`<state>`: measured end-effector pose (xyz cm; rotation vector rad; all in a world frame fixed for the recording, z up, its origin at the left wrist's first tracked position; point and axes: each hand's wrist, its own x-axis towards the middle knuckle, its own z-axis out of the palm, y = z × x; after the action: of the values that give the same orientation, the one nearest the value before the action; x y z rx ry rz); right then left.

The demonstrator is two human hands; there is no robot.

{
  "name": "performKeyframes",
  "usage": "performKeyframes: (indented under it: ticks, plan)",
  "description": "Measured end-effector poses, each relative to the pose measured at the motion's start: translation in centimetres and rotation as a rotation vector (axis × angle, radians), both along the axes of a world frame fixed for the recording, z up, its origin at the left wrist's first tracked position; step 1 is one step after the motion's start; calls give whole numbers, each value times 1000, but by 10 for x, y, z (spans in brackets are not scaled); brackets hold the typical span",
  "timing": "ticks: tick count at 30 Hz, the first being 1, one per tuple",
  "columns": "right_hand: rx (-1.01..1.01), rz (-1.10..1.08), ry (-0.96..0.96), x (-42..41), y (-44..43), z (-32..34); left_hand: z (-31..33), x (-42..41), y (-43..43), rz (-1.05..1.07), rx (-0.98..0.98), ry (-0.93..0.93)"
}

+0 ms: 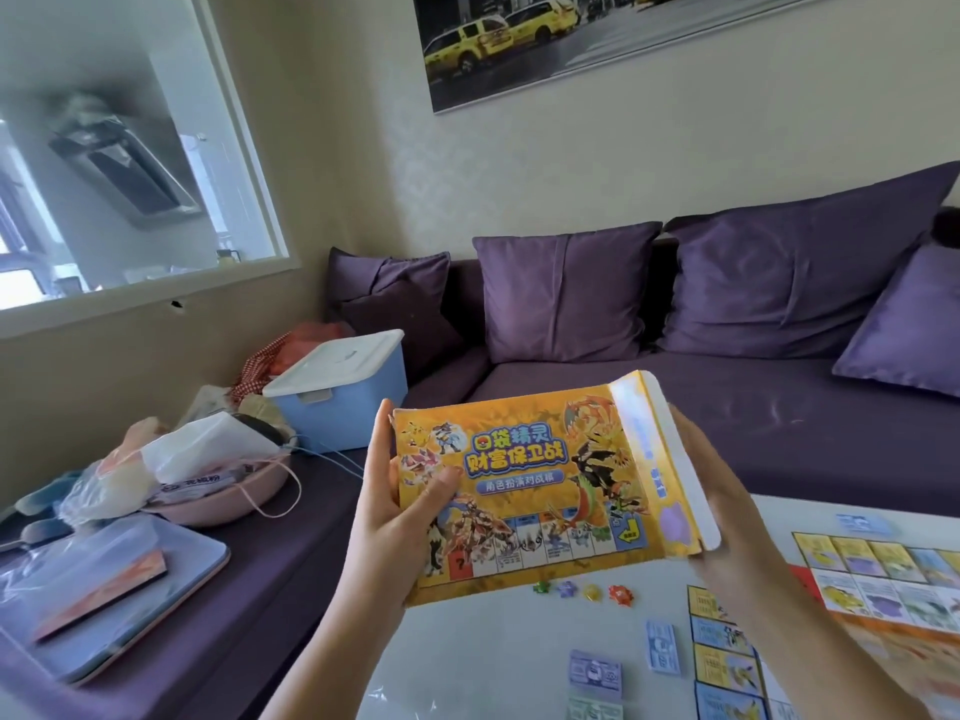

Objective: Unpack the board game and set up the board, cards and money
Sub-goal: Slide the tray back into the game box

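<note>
I hold the yellow board game box point(540, 480) up over the white table point(493, 646). My left hand point(400, 491) grips its left end, thumb on the printed front. My right hand point(722, 501) grips the right end, where the end flap point(670, 444) stands open. The game board point(883, 579) lies unfolded at the right of the table. Three small stacks of paper money point(596, 672) lie near the front edge, another blue stack point(862, 524) sits farther back. Several small coloured tokens point(587, 592) lie in a row just below the box.
A purple sofa point(727, 407) with cushions runs behind the table. To the left on it are a blue lidded storage box point(343, 392), a pink basin with bags point(208, 491) and a tray with a plastic-wrapped item point(104, 584). Crumpled clear wrap point(400, 698) lies at the table's front.
</note>
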<state>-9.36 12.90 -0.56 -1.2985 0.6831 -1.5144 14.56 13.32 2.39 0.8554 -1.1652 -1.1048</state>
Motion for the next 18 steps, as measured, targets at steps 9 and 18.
performKeyframes:
  ticks: [9, 18]
  plan:
    - [238, -61, 39, -5, -8, -4, -2, 10, -2, -75, 60, -83]
    - [162, -226, 34, 15, 7, -4, -18, 8, -4, 41, 164, 176]
